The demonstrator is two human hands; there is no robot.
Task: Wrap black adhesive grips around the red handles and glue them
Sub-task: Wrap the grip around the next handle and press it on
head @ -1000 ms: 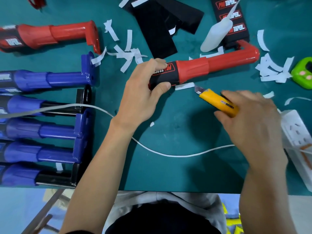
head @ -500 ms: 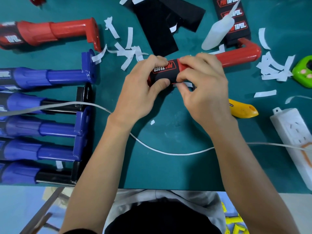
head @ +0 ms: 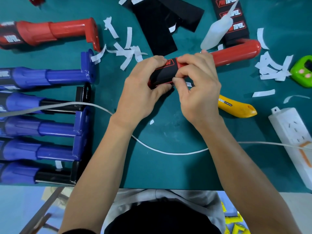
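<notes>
A red handle (head: 234, 54) lies across the middle of the green mat, its near end wrapped in a black adhesive grip (head: 166, 73) with red lettering. My left hand (head: 140, 92) clasps the wrapped end from the left. My right hand (head: 199, 86) pinches the grip's right edge against the handle with thumb and fingers. Another red handle (head: 55, 32) with a grip lies at the far left. Spare black grips (head: 162, 22) lie at the top centre, and printed ones (head: 236, 29) at the top right under a white glue bottle (head: 217, 31).
A yellow utility knife (head: 236, 108) lies on the mat right of my right hand. Several blue handles (head: 43, 78) are stacked along the left. White backing strips (head: 125, 48) are scattered about. A white cable (head: 168, 152) crosses the mat toward a power strip (head: 293, 137). A green gadget (head: 303, 70) sits far right.
My right hand set the yellow knife down on the mat and moved left onto the grip. The handle has been rolled a little between both hands.
</notes>
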